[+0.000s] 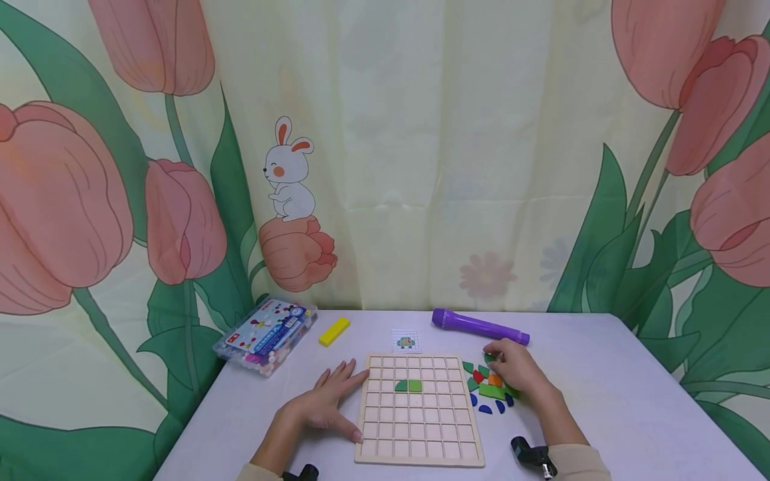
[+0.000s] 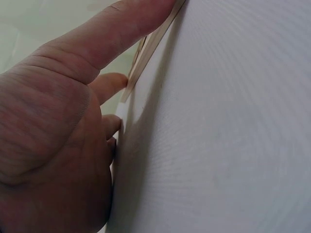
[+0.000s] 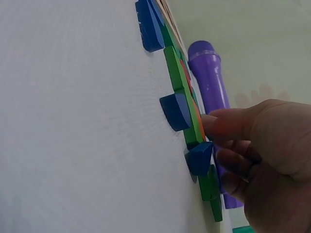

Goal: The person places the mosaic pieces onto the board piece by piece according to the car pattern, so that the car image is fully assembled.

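A wooden grid board (image 1: 426,414) lies flat on the table. A dark green quarter-round piece (image 1: 401,386) and a light green square (image 1: 415,385) sit side by side in its cells. My left hand (image 1: 325,401) spreads its fingers along the board's left edge, with the thumb (image 2: 112,34) and a fingertip touching the frame. To the right of the board, my right hand (image 1: 516,366) reaches over loose colored pieces and pinches a small green piece (image 1: 489,358) between thumb and fingers. Blue half-round pieces (image 3: 176,111) and a green strip (image 3: 177,70) lie near it.
Behind the board lies a small pattern card (image 1: 406,341). A purple microphone-shaped stick (image 1: 481,326) rests beyond the right hand. At the back left are a yellow block (image 1: 334,331) and a clear plastic case (image 1: 265,336) with a printed label. A curtain (image 1: 397,167) hangs behind the table.
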`<state>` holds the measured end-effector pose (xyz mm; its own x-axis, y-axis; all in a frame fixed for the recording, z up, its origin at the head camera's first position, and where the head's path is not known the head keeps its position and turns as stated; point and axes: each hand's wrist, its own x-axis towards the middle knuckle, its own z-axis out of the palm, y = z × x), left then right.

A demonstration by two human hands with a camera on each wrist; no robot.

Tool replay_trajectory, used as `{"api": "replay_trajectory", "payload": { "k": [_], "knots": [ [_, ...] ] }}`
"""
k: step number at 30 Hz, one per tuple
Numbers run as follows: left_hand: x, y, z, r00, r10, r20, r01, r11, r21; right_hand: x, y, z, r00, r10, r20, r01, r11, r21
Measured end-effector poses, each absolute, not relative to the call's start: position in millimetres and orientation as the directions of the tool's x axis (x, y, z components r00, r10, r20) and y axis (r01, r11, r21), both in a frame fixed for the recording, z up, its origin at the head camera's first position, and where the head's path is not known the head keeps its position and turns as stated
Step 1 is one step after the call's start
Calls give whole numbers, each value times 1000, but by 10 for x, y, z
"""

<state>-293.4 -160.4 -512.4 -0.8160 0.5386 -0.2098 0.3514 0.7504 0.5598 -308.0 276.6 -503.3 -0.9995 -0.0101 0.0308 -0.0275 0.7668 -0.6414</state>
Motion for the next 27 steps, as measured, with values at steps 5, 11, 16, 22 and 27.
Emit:
{"api": "replay_trajectory", "payload": {
  "k": [5, 11, 16, 22, 27],
  "knots": [
    [-2930, -1603, -5121, -816, 538, -212, 349, 751, 561, -3085, 2767, -5030, -999, -29, 13, -31, 775, -632],
    [-2938, -1600, -5112, -818, 530, -225, 340, 760, 555, -3098, 2773, -5046, -999, -52, 17, -51, 792, -609],
    [-2937, -1601, -5112, -819, 526, -228, 338, 764, 550, -3100, 2776, -5041, -999, -38, 7, -35, 795, -605],
    [-2931, -1601, -5122, -818, 530, -223, 337, 757, 560, -3092, 2792, -5009, -1000, 6, 5, 1, 745, -667],
    [-2940, -1603, -5134, -816, 534, -221, 340, 753, 563, -3091, 2793, -4988, -1000, 21, 23, -1, 718, -696]
  ]
}}
